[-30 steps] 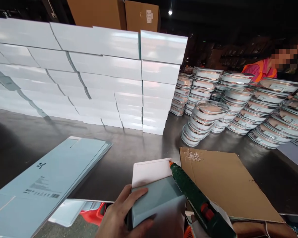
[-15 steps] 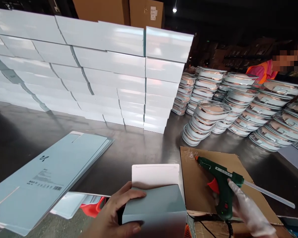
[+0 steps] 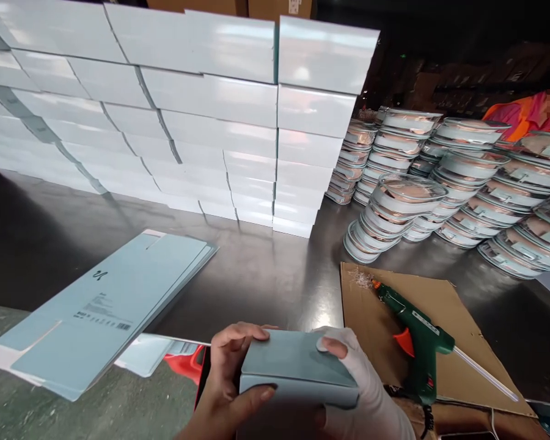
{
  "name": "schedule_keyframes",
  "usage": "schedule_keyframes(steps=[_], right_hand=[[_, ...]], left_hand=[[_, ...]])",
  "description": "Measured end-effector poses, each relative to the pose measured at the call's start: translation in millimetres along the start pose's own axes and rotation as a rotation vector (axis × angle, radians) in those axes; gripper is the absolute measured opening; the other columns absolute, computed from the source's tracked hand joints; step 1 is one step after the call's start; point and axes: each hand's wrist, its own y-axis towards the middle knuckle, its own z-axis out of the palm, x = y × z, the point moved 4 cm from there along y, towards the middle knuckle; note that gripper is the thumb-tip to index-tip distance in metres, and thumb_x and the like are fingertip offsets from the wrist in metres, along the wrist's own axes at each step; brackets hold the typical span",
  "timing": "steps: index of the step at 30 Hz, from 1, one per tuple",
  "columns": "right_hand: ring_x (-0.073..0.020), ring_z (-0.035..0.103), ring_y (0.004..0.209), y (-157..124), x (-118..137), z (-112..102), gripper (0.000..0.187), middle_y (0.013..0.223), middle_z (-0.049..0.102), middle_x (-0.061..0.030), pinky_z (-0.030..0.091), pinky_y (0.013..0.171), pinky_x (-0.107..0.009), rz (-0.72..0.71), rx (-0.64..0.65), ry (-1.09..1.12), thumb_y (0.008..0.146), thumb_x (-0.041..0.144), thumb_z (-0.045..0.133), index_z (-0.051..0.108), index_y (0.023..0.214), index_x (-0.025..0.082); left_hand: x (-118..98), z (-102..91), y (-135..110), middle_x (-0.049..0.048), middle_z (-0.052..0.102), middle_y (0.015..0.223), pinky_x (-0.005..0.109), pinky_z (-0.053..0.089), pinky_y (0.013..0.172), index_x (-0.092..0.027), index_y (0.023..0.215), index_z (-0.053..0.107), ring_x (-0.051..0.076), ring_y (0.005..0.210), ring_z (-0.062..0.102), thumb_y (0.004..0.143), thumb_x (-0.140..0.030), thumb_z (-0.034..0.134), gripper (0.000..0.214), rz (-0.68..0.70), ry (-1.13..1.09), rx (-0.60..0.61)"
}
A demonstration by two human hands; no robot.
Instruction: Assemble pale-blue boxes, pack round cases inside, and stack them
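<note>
A pale blue cardboard box (image 3: 297, 360) is held upright at the front edge of the table, between both my hands. My bare left hand (image 3: 233, 373) grips its left side, fingers over the top and thumb on the near face. Wearing a white glove with fingertips exposed, my right hand (image 3: 357, 379) clasps its right side, with a thumb on top. To the right, a green glue gun (image 3: 417, 336) with an orange trigger lies on a brown cardboard sheet (image 3: 467, 318). A clear glue stick (image 3: 486, 373) sticks out of its back end.
A wall of stacked white boxes (image 3: 238, 104) stands across the back of the metal table (image 3: 256, 269). Flat blue carton blanks (image 3: 132, 299) overhang the front edge at left. Piles of lidded containers (image 3: 394, 201) stand at right, with a person (image 3: 522, 116) beyond.
My right hand has let go of the glue gun, now lying on the cardboard, and has taken hold of the box. The box's raised white flap is now folded down. The view has shifted slightly.
</note>
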Motion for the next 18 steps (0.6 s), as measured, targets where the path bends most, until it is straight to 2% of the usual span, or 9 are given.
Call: schedule_keyframes(steps=[3, 6, 10, 12, 13, 14, 16, 17, 18], right_hand=[[-0.0226, 0.067, 0.116, 13.2, 13.6, -13.3, 0.075, 0.134, 0.058, -0.007, 0.055, 0.097, -0.029, -0.166, 0.06, -0.099, 0.081, 0.038, 0.086, 0.05, 0.147, 0.04], [-0.0196, 0.071, 0.109, 23.7, 25.3, -21.4, 0.062, 0.132, 0.061, -0.0071, 0.056, 0.093, -0.026, -0.234, 0.084, -0.121, 0.084, 0.041, 0.084, 0.059, 0.141, 0.037], [-0.0198, 0.073, 0.104, 23.5, 27.7, -25.3, 0.056, 0.125, 0.067, -0.0068, 0.058, 0.09, -0.028, -0.229, 0.047, -0.107, 0.082, 0.037, 0.085, 0.067, 0.135, 0.037], [-0.0253, 0.071, 0.115, 16.8, 19.4, -25.9, 0.068, 0.136, 0.066, -0.0097, 0.058, 0.096, -0.034, -0.119, 0.057, -0.028, 0.078, 0.042, 0.089, 0.064, 0.141, 0.04], [-0.029, 0.069, 0.122, 12.1, 13.1, -26.8, 0.077, 0.146, 0.061, -0.0111, 0.057, 0.099, -0.038, -0.03, 0.042, 0.078, 0.076, 0.052, 0.088, 0.059, 0.146, 0.042], [-0.0318, 0.066, 0.128, 6.6, 5.8, -28.3, 0.083, 0.157, 0.054, -0.0108, 0.056, 0.101, -0.043, 0.077, -0.012, 0.223, 0.077, 0.063, 0.083, 0.051, 0.151, 0.046], [-0.0324, 0.063, 0.134, -5.9, -9.1, -29.5, 0.076, 0.167, 0.042, -0.0057, 0.055, 0.104, -0.05, 0.282, -0.188, 0.518, 0.086, 0.074, 0.066, 0.04, 0.155, 0.054], [-0.0313, 0.063, 0.133, -11.3, -14.6, -27.6, 0.067, 0.166, 0.044, -0.0039, 0.055, 0.103, -0.051, 0.354, -0.252, 0.595, 0.091, 0.071, 0.062, 0.042, 0.153, 0.056], [-0.0309, 0.065, 0.131, -14.7, -17.7, -24.3, 0.059, 0.16, 0.053, -0.0045, 0.057, 0.101, -0.051, 0.395, -0.276, 0.61, 0.094, 0.066, 0.062, 0.049, 0.149, 0.053]], left_hand=[[-8.2, -1.5, 6.6, 0.0021, 0.055, 0.114, 0.035, 0.054, 0.101, -0.044, 0.126, 0.066, 0.026, 0.123, 0.063, 0.095, -0.042, 0.074, 0.032, 0.054, 0.148, 0.235], [-11.4, -4.5, 10.8, 0.0046, 0.05, 0.116, 0.04, 0.05, 0.108, -0.039, 0.115, 0.075, 0.029, 0.129, 0.056, 0.098, -0.042, 0.068, 0.018, -0.003, 0.25, 0.409], [-13.0, -4.9, 11.7, 0.0064, 0.051, 0.116, 0.037, 0.052, 0.105, -0.036, 0.113, 0.076, 0.028, 0.127, 0.054, 0.098, -0.042, 0.068, 0.018, -0.111, 0.32, 0.506], [-14.8, -10.5, 12.2, 0.0071, 0.053, 0.121, 0.032, 0.054, 0.098, -0.035, 0.112, 0.077, 0.027, 0.126, 0.055, 0.097, -0.041, 0.069, 0.018, -0.101, 0.335, 0.515], [-16.3, -17.2, 14.0, 0.0068, 0.055, 0.124, 0.029, 0.054, 0.097, -0.034, 0.111, 0.077, 0.027, 0.126, 0.056, 0.096, -0.041, 0.071, 0.018, -0.076, 0.335, 0.459], [-17.9, -27.1, 16.7, 0.0058, 0.056, 0.126, 0.027, 0.054, 0.095, -0.033, 0.109, 0.078, 0.026, 0.125, 0.057, 0.095, -0.042, 0.072, 0.018, -0.052, 0.324, 0.335], [-17.1, -52.1, 20.4, 0.0022, 0.061, 0.127, 0.023, 0.055, 0.09, -0.032, 0.109, 0.077, 0.023, 0.116, 0.062, 0.093, -0.047, 0.073, 0.022, -0.06, 0.249, -0.068], [-13.4, -63.1, 19.3, 0.0007, 0.064, 0.123, 0.022, 0.056, 0.084, -0.032, 0.114, 0.074, 0.021, 0.108, 0.065, 0.093, -0.051, 0.072, 0.028, -0.096, 0.191, -0.297], [-7.6, -69.0, 16.8, -0.0001, 0.066, 0.118, 0.022, 0.058, 0.075, -0.033, 0.123, 0.069, 0.02, 0.098, 0.068, 0.094, -0.056, 0.068, 0.037, -0.147, 0.144, -0.473]])
